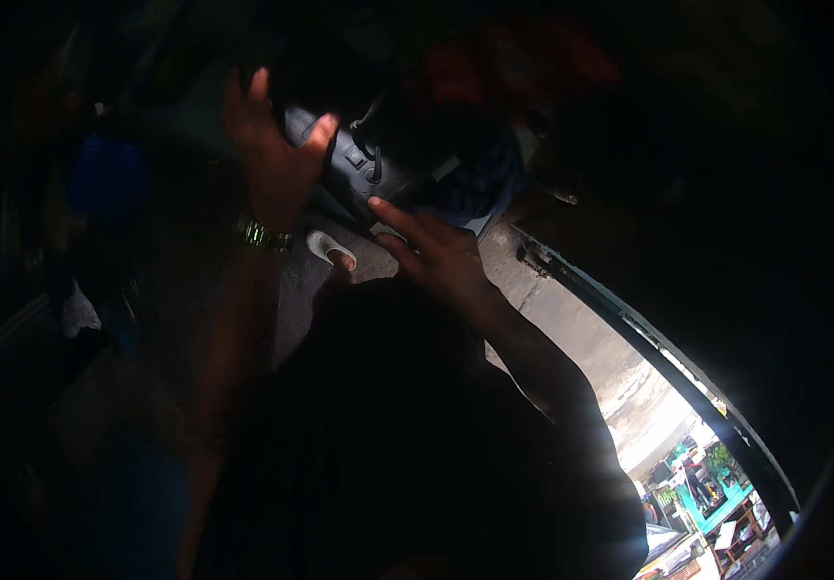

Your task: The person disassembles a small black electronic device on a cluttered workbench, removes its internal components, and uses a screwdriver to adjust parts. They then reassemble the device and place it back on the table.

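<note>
A dark grey, smooth-faced object with a looped black cord and raised marks [347,162] lies in front of me in deep shade; I cannot make out its kind. At its left edge is my left hand [277,159], fingers spread and thumb reaching over the near side, with a metal-band watch [264,235] on the wrist. My right hand [434,253] comes in from the lower right. Its index fingertip meets or hovers by the object's near edge, and its fingers are stretched apart. Neither hand grips anything that I can see.
A foot in a white slipper [322,246] shows below the hands. Dark patterned cloth [489,184] lies right of the object, something red [523,68] beyond it. Something blue [107,172] is at left. A doorway edge [663,358] runs down the right, with bright outdoors behind.
</note>
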Demonstrator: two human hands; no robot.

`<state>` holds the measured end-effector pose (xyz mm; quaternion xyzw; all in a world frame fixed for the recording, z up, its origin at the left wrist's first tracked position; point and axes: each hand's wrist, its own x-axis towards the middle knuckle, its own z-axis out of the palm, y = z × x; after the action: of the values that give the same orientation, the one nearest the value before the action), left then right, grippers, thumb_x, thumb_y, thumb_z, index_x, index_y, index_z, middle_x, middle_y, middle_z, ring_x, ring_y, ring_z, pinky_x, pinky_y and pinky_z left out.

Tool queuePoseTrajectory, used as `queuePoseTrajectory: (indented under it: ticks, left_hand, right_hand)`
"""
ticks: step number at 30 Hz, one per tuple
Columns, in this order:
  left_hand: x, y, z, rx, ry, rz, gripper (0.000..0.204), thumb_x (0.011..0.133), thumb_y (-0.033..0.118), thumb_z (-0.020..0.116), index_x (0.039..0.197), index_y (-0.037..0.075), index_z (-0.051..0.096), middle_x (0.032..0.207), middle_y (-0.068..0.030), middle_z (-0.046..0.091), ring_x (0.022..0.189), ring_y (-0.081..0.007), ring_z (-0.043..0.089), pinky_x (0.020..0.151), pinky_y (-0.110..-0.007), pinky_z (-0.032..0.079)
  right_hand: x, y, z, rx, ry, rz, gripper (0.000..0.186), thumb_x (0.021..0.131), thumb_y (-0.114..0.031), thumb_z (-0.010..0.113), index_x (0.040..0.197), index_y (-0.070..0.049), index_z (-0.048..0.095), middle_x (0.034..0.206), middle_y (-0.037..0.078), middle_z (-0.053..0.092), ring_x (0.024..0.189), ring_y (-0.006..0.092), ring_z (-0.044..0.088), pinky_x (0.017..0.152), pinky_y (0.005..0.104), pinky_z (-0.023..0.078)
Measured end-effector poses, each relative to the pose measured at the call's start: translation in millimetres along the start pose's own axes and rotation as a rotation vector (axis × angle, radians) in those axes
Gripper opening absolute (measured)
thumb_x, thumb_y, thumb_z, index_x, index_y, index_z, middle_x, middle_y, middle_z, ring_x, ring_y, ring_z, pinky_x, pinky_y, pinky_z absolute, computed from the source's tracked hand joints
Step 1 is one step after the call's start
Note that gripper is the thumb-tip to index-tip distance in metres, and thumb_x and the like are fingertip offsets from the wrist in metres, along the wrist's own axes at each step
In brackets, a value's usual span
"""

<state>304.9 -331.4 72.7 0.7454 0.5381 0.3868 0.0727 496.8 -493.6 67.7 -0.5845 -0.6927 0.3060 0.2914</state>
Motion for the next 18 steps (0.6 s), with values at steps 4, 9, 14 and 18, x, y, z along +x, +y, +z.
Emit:
queuePoseTrajectory:
  ticks: [4,9,14,18]
  left_hand:
    - [-12,10,12,-0.381,0.113,-0.478,0.107,0.073,0.027,0.09,0.156,-0.004,0.03,0.158,-0.031,0.031,0.15,-0.0374,0.029,0.123,-0.046,0.027]
    - [-15,4,12,-0.807,0.014,-0.702,0.109,0.078,0.03,0.09,0.156,-0.01,0.025,0.146,-0.0238,0.051,0.131,-0.0304,0.053,0.115,-0.04,0.038]
    - [-15,4,11,-0.748,0.005,-0.667,0.109,0.079,0.028,0.09,0.157,-0.009,0.022,0.145,-0.0234,0.051,0.13,-0.029,0.053,0.112,-0.039,0.041]
    - [-12,13,9,-0.881,0.04,-0.701,0.1,0.081,0.014,0.088,0.157,-0.004,0.025,0.135,-0.0189,0.058,0.116,-0.0237,0.063,0.099,-0.037,0.053]
  right_hand:
    - [5,26,3,0.071,-0.065,-0.138,0.064,0.091,-0.013,0.075,0.15,-0.029,0.052,0.085,0.006,0.061,0.072,0.0226,0.065,0.064,0.0371,0.056]
    - [19,57,22,0.216,0.013,-0.356,0.075,0.083,-0.002,0.076,0.147,-0.033,0.054,0.089,0.006,0.062,0.072,0.0249,0.064,0.063,0.0376,0.057]
    - [31,72,41,0.321,0.033,-0.487,0.062,0.086,-0.002,0.074,0.138,-0.034,0.062,0.102,0.008,0.07,0.086,0.0233,0.072,0.067,0.0346,0.058]
    - [38,77,44,0.313,-0.045,-0.421,0.059,0.085,-0.01,0.08,0.136,-0.034,0.063,0.112,0.011,0.069,0.098,0.0316,0.07,0.081,0.0424,0.057]
